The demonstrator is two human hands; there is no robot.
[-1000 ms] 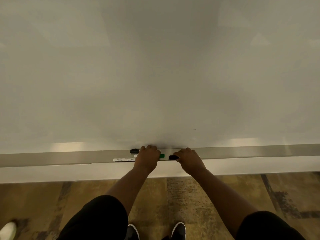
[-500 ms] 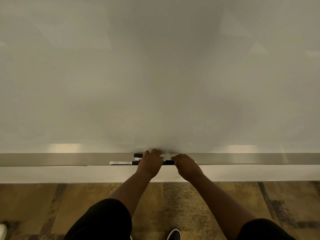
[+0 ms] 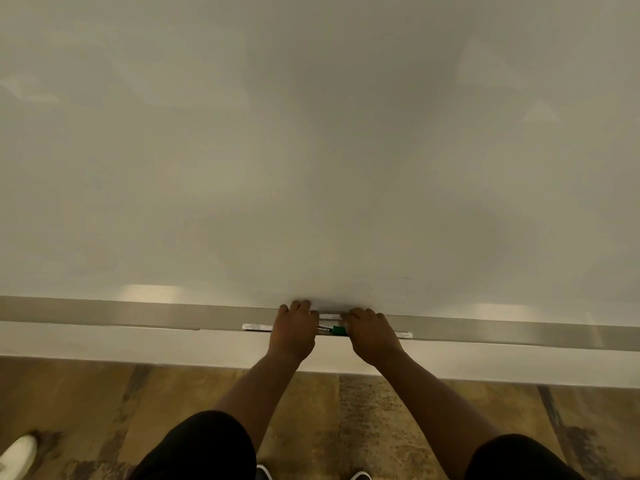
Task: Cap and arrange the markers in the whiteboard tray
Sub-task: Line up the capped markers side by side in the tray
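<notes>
A long metal whiteboard tray (image 3: 138, 311) runs across the view under the whiteboard. In its front row lies a white marker with a green cap (image 3: 337, 330); its barrel sticks out left of my left hand (image 3: 294, 332), which is closed over its middle. My right hand (image 3: 372, 336) touches the green cap and is closed over a second marker, whose white end (image 3: 403, 335) shows on the right. Between the hands, at the back of the tray, a third white marker (image 3: 329, 317) is partly visible. The hands hide the remainder of each marker.
The whiteboard (image 3: 311, 150) fills the upper view. Below the tray are a white wall strip (image 3: 138, 344) and a brown patterned floor (image 3: 381, 410). Someone's white shoe (image 3: 17, 452) is at the bottom left. My own shoe tips show at the bottom centre.
My hands have drawn closer together along the tray. The black cap beside my right hand is no longer in sight, and a white marker end now shows to its right.
</notes>
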